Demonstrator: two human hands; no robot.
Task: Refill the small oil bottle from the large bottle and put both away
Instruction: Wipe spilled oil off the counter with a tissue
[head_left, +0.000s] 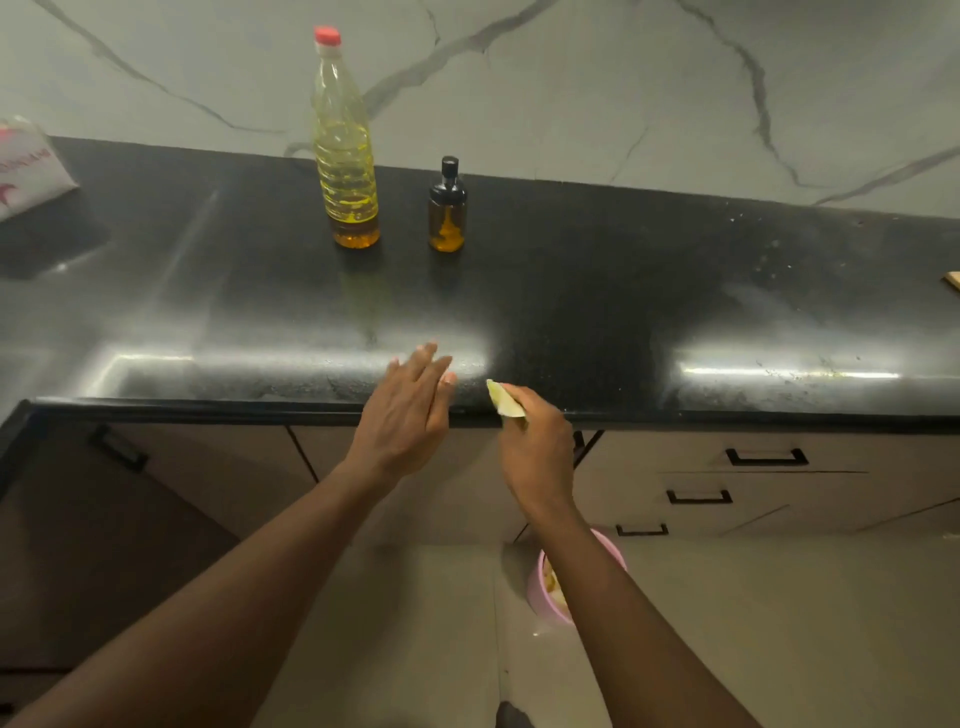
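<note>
Standing on the floor (415, 623) under the right forearm is a pink tub (537, 597), partly hidden by that arm, with something pale inside. Beyond it run cupboard fronts and drawers with black handles (766, 457).

Both hands are up at the front edge of the black counter (571, 291). The left hand (410, 410) is spread loosely, fingers straight and holding nothing, its fingertips over the counter's edge; whether they touch the surface I cannot tell. The right hand (535, 452), just beside it, is curled round a small pale yellow scrap (504, 400) that sticks out from its grip.

Well back on the counter, near the wall, the large bottle (345, 156) stands upright with its red cap (327, 35) on and yellow oil inside. Just to its right, apart from it, the small bottle (447, 218) of brown glass stands upright with its black top on. A white packet (28, 166) sits at the far left. Behind it all rises a grey veined wall (571, 78).
</note>
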